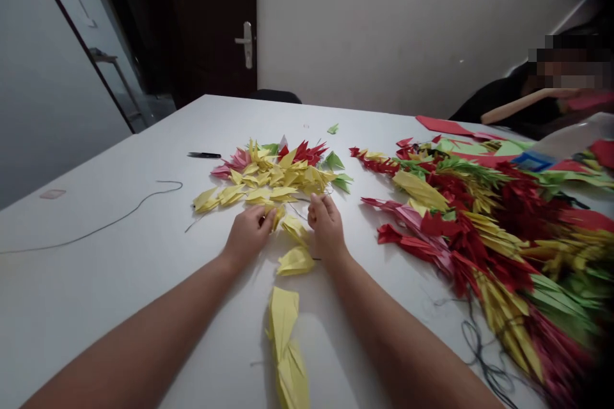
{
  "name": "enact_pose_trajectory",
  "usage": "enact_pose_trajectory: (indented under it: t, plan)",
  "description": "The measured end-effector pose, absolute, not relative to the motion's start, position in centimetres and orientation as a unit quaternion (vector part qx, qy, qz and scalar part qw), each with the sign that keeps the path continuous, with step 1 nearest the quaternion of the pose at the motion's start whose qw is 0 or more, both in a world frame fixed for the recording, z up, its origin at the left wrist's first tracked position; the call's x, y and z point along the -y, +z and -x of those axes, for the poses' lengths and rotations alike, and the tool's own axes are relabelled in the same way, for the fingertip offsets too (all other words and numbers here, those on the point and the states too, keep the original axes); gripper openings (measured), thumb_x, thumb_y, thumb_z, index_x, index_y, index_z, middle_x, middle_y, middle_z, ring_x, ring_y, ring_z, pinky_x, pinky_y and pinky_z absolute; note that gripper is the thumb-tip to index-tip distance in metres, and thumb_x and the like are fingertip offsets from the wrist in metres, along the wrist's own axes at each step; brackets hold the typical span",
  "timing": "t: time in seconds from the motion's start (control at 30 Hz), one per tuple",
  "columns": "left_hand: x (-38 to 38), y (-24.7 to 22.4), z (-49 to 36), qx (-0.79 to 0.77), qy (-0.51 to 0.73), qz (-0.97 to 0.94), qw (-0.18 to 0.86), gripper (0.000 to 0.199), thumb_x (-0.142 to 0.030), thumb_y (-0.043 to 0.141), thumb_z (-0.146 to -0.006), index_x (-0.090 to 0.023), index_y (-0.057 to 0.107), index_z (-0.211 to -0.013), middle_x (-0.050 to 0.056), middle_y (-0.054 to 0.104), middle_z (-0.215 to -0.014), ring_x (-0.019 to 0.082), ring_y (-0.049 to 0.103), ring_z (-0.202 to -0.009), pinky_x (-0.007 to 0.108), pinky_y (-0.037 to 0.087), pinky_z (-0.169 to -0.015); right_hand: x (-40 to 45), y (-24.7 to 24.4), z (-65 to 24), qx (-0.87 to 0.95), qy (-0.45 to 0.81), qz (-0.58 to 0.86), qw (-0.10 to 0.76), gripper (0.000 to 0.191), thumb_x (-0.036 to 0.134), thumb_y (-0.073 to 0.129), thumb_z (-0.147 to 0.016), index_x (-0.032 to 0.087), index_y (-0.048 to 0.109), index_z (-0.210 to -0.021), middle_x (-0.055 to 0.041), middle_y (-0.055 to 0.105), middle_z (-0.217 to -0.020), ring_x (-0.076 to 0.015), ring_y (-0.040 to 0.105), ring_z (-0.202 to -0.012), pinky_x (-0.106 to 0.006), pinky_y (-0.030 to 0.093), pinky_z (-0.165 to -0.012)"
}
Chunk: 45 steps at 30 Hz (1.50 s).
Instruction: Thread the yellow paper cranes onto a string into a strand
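Note:
My left hand (247, 231) pinches a yellow origami piece (277, 218) above the table. My right hand (327, 223) is closed just to its right, fingertips pressed together; what they hold is too small to make out. A dark thread (298, 209) runs between the two hands. Below them, more yellow folded paper pieces (296, 262) lie in a line toward me, the nearest ones (286, 345) between my forearms. Beyond my hands spreads a pile of yellow origami pieces (283, 177), with red, pink and green ones at its far side.
Strings of red, yellow, pink and green folded paper (460, 230) cover the table's right side, with tangled dark cord (480, 345) near me. Small black thread snips (204, 155) lie behind the pile. A long thread (110, 225) trails left. Another person (508, 99) sits at far right.

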<state>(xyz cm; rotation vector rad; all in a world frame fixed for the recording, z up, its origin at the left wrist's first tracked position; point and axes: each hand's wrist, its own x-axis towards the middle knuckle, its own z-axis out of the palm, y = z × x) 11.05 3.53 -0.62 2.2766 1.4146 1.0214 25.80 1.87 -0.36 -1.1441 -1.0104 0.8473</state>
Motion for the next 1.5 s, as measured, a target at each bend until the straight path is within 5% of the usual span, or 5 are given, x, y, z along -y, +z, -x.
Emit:
enact_pose_trajectory:
  t: [0.4, 0.5, 0.7, 1.0, 1.5]
  plan:
    - [-5.6, -0.5, -10.4, -0.439, 0.409, -0.782, 0.17, 0.019, -0.026, 0.051, -0.082, -0.017, 0.064, -0.071, 0.002, 0.062, -0.07, 0.015, 0.057, -0.07, 0.026, 0.043, -0.065, -2.0, -0.5, -26.7, 0.647, 0.312, 0.604, 0.345, 0.033, 0.046, 0.047, -0.081, 0.022, 0.061, -0.099, -0.0012, 0.063, -0.089, -0.011, 0.048, -0.06, -0.026, 0.037, -0.061]
    - [-5.4, -0.7, -10.3, -0.434, 0.413, -0.782, 0.174, 0.014, -0.023, 0.054, -0.081, -0.018, 0.066, -0.078, 0.003, 0.063, -0.075, 0.015, 0.058, -0.074, 0.026, 0.045, -0.066, -1.6, -0.4, -26.7, 0.648, 0.331, 0.594, 0.342, 0.038, 0.048, 0.05, -0.078, 0.021, 0.059, -0.103, -0.0014, 0.06, -0.087, -0.0097, 0.045, -0.057, -0.024, 0.035, -0.056]
    - [-5.2, -0.9, -10.2, -0.416, 0.412, -0.797, 0.149, 0.017, -0.024, 0.052, -0.083, -0.017, 0.067, -0.085, 0.004, 0.063, -0.081, 0.016, 0.059, -0.079, 0.026, 0.047, -0.068, -1.1, 0.0, -27.2, 0.668, 0.366, 0.528, 0.376, 0.016, 0.032, 0.057, -0.069, 0.018, 0.05, -0.071, 0.0008, 0.05, -0.074, -0.0114, 0.045, -0.068, -0.023, 0.035, -0.061]
    - [-4.7, -0.4, -10.1, -0.452, 0.386, -0.796, 0.115, 0.02, -0.023, 0.05, -0.08, -0.016, 0.066, -0.09, 0.006, 0.069, -0.089, 0.019, 0.061, -0.083, 0.028, 0.047, -0.077, -0.7, -0.6, -27.1, 0.546, 0.597, 0.405, 0.426, 0.035, 0.05, 0.064, -0.069, 0.016, 0.057, -0.076, 0.0018, 0.053, -0.06, -0.0089, 0.047, -0.052, -0.021, 0.036, -0.049]
    - [-4.6, -0.6, -10.0, -0.478, 0.362, -0.792, 0.118, 0.015, -0.025, 0.047, -0.078, -0.019, 0.056, -0.088, 0.001, 0.063, -0.074, 0.015, 0.057, -0.061, 0.025, 0.044, -0.06, -0.5, -0.2, -26.7, 0.638, 0.503, 0.455, 0.364, 0.037, 0.048, 0.056, -0.074, 0.016, 0.05, -0.057, 0.0054, 0.04, -0.046, -0.0056, 0.033, -0.043, -0.019, 0.024, -0.042]
